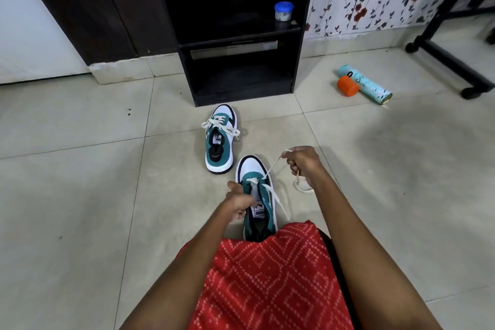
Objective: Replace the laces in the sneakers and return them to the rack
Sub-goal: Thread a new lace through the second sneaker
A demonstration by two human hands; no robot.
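Observation:
Two teal, white and black sneakers stand on the tiled floor. The near sneaker [255,187] sits right in front of my lap, its heel hidden by my red patterned garment. My left hand [238,202] grips it at the tongue and left side. My right hand [301,163] is raised to the right of the toe and holds the white lace [273,166], which runs taut from the upper eyelets; the lace's slack end loops on the floor below that hand. The far sneaker [220,139] stands behind it with loose white laces. The black shoe rack [235,43] stands behind both.
A small jar with a blue lid [283,11] sits on the rack's middle shelf. An orange cap [347,86] and a light blue spray can [365,83] lie on the floor at right. A black wheeled frame [450,67] stands at far right, a dark door frame [88,8] at left.

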